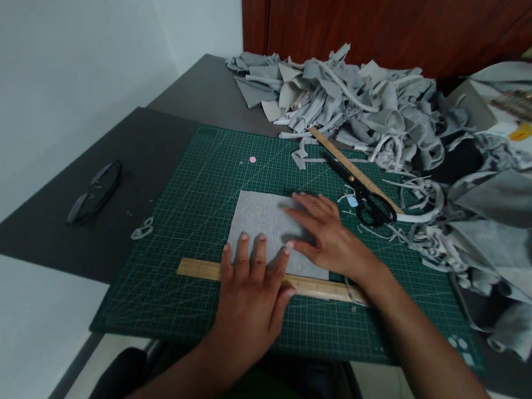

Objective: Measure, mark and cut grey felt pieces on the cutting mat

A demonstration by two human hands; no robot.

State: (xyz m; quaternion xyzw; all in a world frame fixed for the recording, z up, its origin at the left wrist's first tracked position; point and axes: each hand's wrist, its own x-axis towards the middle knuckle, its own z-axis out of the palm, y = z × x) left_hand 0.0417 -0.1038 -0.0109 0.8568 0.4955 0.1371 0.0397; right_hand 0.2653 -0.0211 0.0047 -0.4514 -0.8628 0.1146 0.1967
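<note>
A square of light grey fabric [261, 215] lies flat on the green cutting mat [187, 195]. Along its near edge runs a wooden ruler [199, 269]. My left hand [252, 290] lies palm down across the ruler, fingers spread, with the fingertips on the fabric. On the right part of the square rests my right hand [325, 231], its fingers stretched out and apart, covering that side's edge. The two hands nearly meet at my right thumb and left index finger. Neither hand grasps anything.
Black-handled scissors [361, 192] lie beside a second wooden ruler [350, 165] at the mat's upper right. Grey fabric scraps [359, 100] are heaped behind and to the right. Eyeglasses [95, 193] sit on the dark table [155, 144]. A pink disc [252, 159] is on the mat.
</note>
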